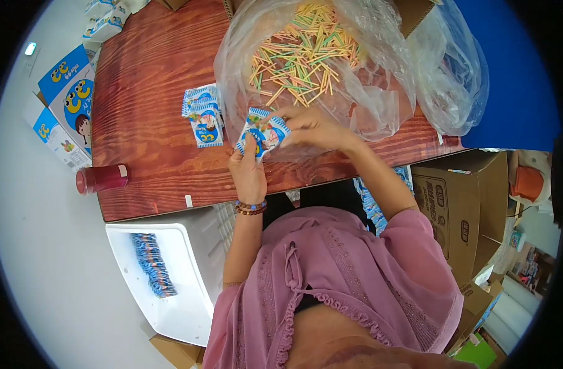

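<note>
A small blue-and-white snack packet [269, 136] is held above the near edge of the table, just in front of the clear plastic bag. My left hand [249, 175] pinches its lower left side, thumb lying over the printed face. At the packet's right end, the bent fingers of my right hand [315, 128] close on its edge; whether a stick is between them I cannot make out. Thin pastel candy-like sticks [306, 52], yellow, green and pink, lie heaped on the spread clear plastic bag [235, 58]. Several similar packets [205, 123] overlap on the table left of my hands.
The wooden table [146, 92] carries a red cylindrical jar [103, 178] at its left edge. Below stands a white plastic bin [183, 307] with a row of packets [153, 264]. Printed cartons [69, 98] are at left, an open cardboard box [460, 209] at right.
</note>
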Motion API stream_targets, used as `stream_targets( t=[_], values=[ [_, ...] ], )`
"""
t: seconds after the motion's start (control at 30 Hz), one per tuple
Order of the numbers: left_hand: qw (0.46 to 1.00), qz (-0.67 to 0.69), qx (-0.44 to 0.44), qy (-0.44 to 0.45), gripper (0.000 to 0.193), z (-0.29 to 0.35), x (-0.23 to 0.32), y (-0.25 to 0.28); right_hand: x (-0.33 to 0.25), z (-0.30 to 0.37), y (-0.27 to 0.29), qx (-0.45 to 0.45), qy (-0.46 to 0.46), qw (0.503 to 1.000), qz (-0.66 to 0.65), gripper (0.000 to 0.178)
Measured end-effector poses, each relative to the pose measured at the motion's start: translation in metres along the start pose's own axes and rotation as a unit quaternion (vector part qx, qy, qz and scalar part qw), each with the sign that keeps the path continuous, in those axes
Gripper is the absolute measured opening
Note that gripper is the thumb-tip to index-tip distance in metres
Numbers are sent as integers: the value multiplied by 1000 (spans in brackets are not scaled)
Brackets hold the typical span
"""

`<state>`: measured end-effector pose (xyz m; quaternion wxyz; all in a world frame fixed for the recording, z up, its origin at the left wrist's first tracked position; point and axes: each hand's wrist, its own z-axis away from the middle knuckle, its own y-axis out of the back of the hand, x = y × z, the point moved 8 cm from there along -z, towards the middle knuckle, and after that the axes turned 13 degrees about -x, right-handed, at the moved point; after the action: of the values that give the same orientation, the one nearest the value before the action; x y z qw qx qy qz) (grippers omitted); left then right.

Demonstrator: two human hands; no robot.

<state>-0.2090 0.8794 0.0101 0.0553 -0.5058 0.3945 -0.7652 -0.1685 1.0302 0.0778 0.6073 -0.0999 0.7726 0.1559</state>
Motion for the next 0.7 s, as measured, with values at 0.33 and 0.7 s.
stream_targets(
  t=[0.33,0.7],
  values=[
    [999,-13,33,26,18,0,-5,21,13,17,115,230,-350,706,571,34],
    [999,28,12,26,19,1,-6,21,44,-12,118,204,-410,725,515,64]
  ],
)
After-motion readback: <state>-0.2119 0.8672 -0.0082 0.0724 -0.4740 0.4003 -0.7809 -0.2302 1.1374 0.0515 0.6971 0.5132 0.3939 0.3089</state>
